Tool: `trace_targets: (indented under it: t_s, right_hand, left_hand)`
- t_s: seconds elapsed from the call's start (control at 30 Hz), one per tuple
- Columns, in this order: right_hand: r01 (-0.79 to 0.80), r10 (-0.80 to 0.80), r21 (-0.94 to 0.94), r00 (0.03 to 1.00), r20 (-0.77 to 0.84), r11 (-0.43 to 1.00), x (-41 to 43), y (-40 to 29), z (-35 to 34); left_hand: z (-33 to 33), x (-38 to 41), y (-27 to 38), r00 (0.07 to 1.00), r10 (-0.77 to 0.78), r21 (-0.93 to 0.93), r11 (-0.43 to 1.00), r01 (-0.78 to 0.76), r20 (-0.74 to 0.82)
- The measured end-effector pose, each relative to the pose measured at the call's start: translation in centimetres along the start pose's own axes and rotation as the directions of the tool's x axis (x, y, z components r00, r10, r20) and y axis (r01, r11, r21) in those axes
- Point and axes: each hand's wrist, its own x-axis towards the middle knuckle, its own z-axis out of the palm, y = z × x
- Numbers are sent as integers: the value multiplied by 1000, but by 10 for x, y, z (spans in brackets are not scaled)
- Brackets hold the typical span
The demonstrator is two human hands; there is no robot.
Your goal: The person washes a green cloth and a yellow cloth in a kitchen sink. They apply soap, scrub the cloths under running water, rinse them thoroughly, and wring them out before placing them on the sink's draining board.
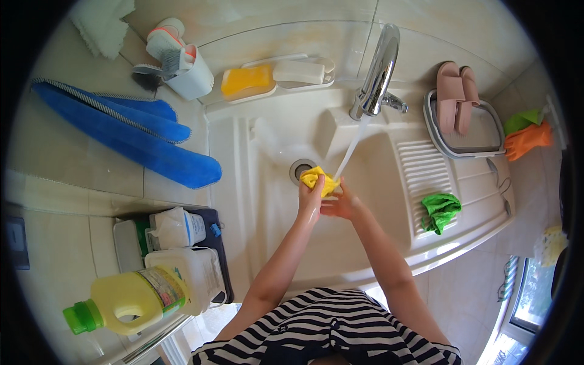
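Note:
My left hand [312, 194] grips a bunched yellow cloth [319, 179], its thumb pressed on top. Close beside it, my right hand [340, 204] is held under the cloth's right side with fingers spread; whether it also grips the cloth is hard to tell. A stream of water [351, 153] runs from the chrome faucet [382, 68] onto the right edge of the cloth and the right fingertips. Both hands are over the basin of a white laundry sink [292, 255], just in front of its drain [299, 168].
A crumpled green cloth [441, 212] lies on the ribbed washboard [424, 166]. Pink slippers [449, 98] lean in a grey-rimmed collapsible basin [483, 146]. Soap bars [248, 80] sit behind the sink. Blue mop pads [150, 141] hang left, above a yellow detergent jug [132, 296].

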Motion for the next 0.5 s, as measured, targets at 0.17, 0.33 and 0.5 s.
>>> trace_targets:
  t_s: [0.17,0.33,0.5]
  right_hand:
    - [228,-260,271,962,86,935,34,-4,12]
    - [304,-377,270,884,278,914,-14,24,38]
    - [325,-420,272,781,463,906,-32,34,28]
  left_hand:
    - [-23,2,9,993,-79,-40,996,83,86]
    - [-46,38,-15,972,-202,-277,933,228,120]
    - [-13,38,-64,762,-399,-547,534,645,510]
